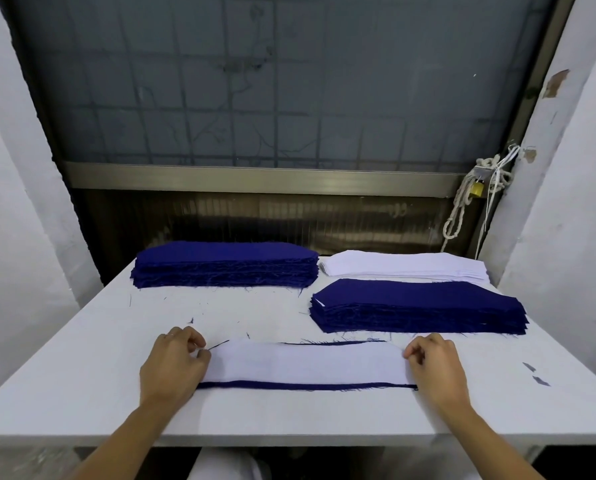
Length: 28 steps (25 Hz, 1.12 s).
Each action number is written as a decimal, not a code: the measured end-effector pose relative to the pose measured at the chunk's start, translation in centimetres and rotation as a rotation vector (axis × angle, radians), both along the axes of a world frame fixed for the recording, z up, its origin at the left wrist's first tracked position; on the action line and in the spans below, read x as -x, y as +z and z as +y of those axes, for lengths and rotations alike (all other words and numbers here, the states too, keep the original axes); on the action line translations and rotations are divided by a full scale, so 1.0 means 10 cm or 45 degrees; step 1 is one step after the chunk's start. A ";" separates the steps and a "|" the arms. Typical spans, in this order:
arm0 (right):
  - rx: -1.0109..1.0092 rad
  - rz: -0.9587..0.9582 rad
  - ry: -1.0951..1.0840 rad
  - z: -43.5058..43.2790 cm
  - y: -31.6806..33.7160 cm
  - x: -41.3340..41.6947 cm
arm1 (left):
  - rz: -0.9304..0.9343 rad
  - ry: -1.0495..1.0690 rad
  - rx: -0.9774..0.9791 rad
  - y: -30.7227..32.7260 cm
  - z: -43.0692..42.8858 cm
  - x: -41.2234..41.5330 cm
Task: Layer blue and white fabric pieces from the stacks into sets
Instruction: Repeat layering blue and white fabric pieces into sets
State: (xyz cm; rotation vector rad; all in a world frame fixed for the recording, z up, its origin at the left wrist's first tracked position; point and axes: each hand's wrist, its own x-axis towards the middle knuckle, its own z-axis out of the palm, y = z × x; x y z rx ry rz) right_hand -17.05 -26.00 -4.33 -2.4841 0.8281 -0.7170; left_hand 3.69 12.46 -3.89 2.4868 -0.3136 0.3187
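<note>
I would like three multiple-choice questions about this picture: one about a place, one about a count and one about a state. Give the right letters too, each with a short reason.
1. Where on the table is the white stack?
A) far right
B) far left
C) at the near edge, in the centre

2. How many blue stacks lie on the table?
A) one
B) two
C) four

3. What is the left hand doing?
A) lying flat on the bare table
B) pinching an end of the white piece
C) lifting a blue stack

Answers:
1 A: it lies behind the right blue stack and beside the left blue stack.
2 B: one is at the far left and one is on the right.
3 B: its fingers curl on the piece's left end, and the right hand does the same on the other end. The piece lies on a blue piece.
</note>
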 end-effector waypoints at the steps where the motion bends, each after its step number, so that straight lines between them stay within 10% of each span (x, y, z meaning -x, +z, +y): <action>1: 0.008 0.016 -0.009 0.01 0.01 0.00 | 0.000 -0.016 -0.011 0.00 -0.01 0.00; 28: 0.092 0.082 0.465 0.10 0.85 -3.21 | 0.282 -0.240 -0.158 0.78 -0.89 -2.69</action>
